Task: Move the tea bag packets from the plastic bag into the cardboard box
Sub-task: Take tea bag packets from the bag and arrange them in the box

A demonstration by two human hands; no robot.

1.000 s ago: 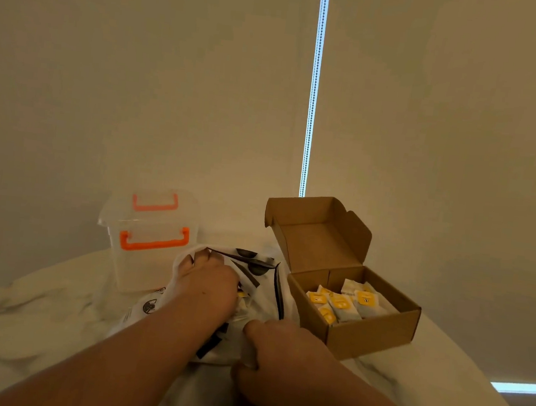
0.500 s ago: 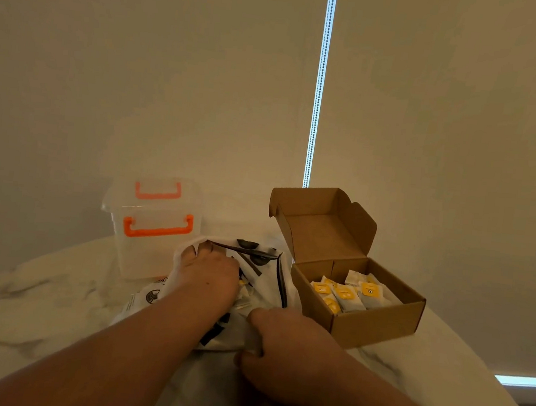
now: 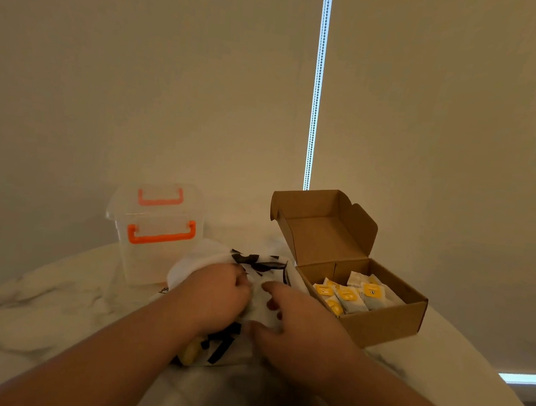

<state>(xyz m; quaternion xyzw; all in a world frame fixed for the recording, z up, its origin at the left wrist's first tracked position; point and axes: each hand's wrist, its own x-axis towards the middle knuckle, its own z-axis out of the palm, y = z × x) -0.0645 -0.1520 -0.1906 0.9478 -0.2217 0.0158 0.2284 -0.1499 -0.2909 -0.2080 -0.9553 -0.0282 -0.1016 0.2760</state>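
A white plastic bag (image 3: 266, 270) with black print lies crumpled at the table's centre. My left hand (image 3: 218, 293) is curled and grips the bag's bunched left part. My right hand (image 3: 297, 323) lies on the bag just right of it, holding a fold of plastic between thumb and curled fingers. A yellow packet (image 3: 188, 352) shows at the bag's near edge under my left wrist. To the right stands the open cardboard box (image 3: 379, 326), lid tilted back, with several white-and-yellow tea bag packets (image 3: 349, 295) inside.
A clear plastic container (image 3: 159, 235) with orange handles stands behind and left of the bag. The white marble table (image 3: 37, 311) has a rounded edge, close behind the box on the right. A plain blind fills the background.
My right hand moved forward from the bag's near edge to its middle. My left hand's fingers curled in and bunched the plastic. The view shifted slightly.
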